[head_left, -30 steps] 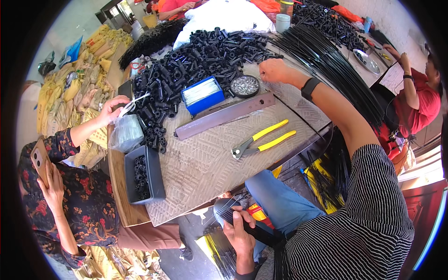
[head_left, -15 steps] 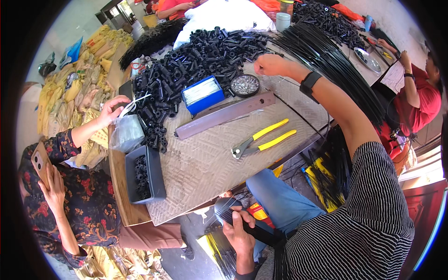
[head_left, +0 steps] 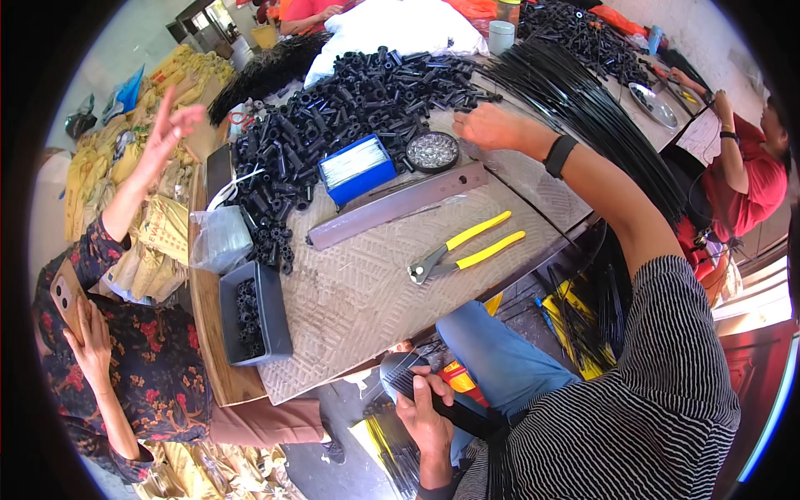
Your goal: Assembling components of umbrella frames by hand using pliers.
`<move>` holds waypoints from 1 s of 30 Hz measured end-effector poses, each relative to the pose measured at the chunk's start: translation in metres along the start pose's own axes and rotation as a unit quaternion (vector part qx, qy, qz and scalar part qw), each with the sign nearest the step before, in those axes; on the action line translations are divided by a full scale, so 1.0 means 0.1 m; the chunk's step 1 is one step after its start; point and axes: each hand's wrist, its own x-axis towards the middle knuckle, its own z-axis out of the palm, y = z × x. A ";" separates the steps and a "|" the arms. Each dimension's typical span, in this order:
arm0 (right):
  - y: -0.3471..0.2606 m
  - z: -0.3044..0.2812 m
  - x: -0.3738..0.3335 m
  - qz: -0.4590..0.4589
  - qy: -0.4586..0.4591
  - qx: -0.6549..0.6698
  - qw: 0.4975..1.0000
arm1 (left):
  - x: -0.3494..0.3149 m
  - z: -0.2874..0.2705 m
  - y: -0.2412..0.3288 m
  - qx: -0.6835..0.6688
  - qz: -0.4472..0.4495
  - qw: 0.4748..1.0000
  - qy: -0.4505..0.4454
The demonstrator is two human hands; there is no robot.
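My left hand is closed round a bundle of thin black rods, held low over my lap at the table's near edge. My right hand reaches across the table to the near right edge of a heap of short black plastic tubes. Its fingers are curled together, and dark pieces show by the fingertips; what they hold, if anything, is hidden. Just left of that hand sits a round dish of small clear pieces. A blue box of thin white sticks stands beside the dish.
Yellow-handled cutting pliers and a grey metal bar lie on the table. A grey bin of black parts stands at the left edge. Long black rods lie far right. Co-workers are at left, right and back.
The left co-worker's hand has risen from the white strips by the plastic bag into the air. My right hand has shifted slightly, fingers still curled; my left keeps its hold.
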 end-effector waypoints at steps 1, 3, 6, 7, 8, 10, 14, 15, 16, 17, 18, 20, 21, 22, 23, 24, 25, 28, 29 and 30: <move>0.01 0.01 0.02 0.015 -0.010 -0.010 1.000 | 0.00 0.00 0.00 0.000 0.001 1.000 -0.003; 0.01 -0.03 0.07 0.030 -0.018 -0.019 0.999 | -0.01 0.02 0.00 0.006 0.001 1.000 -0.002; 0.01 -0.20 0.15 0.166 -0.033 0.184 0.968 | -0.02 0.00 0.01 0.006 0.004 1.000 0.001; -0.02 -0.25 0.22 0.166 -0.034 0.264 0.949 | -0.03 -0.01 0.01 0.000 0.007 1.000 0.002; -0.05 -0.26 0.25 0.169 -0.036 0.342 0.924 | -0.03 0.00 0.01 0.001 0.005 1.000 0.002; -0.03 -0.15 0.25 0.178 -0.057 0.367 0.911 | -0.03 0.00 0.00 0.005 0.008 1.000 0.003; 0.06 -0.09 0.07 0.146 -0.081 0.223 0.961 | -0.03 0.00 0.02 0.007 0.008 1.000 -0.002; 0.05 -0.09 0.02 0.124 -0.118 0.190 0.967 | -0.03 0.00 0.02 0.005 0.009 1.000 0.004; 0.04 -0.08 -0.01 0.124 -0.119 0.189 0.967 | -0.03 0.00 0.03 0.003 0.009 1.000 0.010; 0.01 -0.06 -0.05 0.098 -0.081 0.157 0.979 | -0.03 0.00 0.02 0.002 0.008 1.000 0.009; -0.01 -0.04 -0.08 0.072 -0.043 0.124 0.989 | -0.03 0.00 0.02 0.000 0.007 1.000 0.005; -0.08 -0.03 -0.08 0.075 -0.040 0.089 0.992 | -0.02 0.00 0.01 -0.001 0.006 1.000 0.002; -0.11 -0.04 -0.07 0.077 -0.037 0.055 0.995 | -0.02 -0.01 0.00 -0.001 0.004 1.000 0.001; -0.14 -0.05 -0.06 0.077 -0.037 0.055 0.995 | -0.01 -0.01 0.00 -0.002 0.002 1.000 0.000; -0.16 -0.12 -0.04 0.061 -0.048 0.044 0.996 | -0.01 -0.01 0.00 -0.002 0.002 1.000 0.001; -0.18 -0.17 -0.03 0.045 -0.060 0.032 0.997 | -0.02 -0.01 0.00 -0.002 0.003 1.000 0.002; -0.18 -0.17 -0.02 0.045 -0.059 0.032 0.997 | -0.02 -0.01 0.00 -0.003 0.004 1.000 0.004; -0.05 -0.16 -0.02 0.098 -0.062 0.078 0.990 | -0.03 0.01 0.00 0.010 0.012 1.000 0.001; 0.01 -0.17 -0.01 0.162 -0.032 0.152 0.975 | -0.04 0.01 0.01 0.011 0.011 1.000 0.001; 0.05 -0.18 -0.01 0.224 -0.002 0.225 0.948 | -0.04 0.02 0.01 0.012 0.012 1.000 0.009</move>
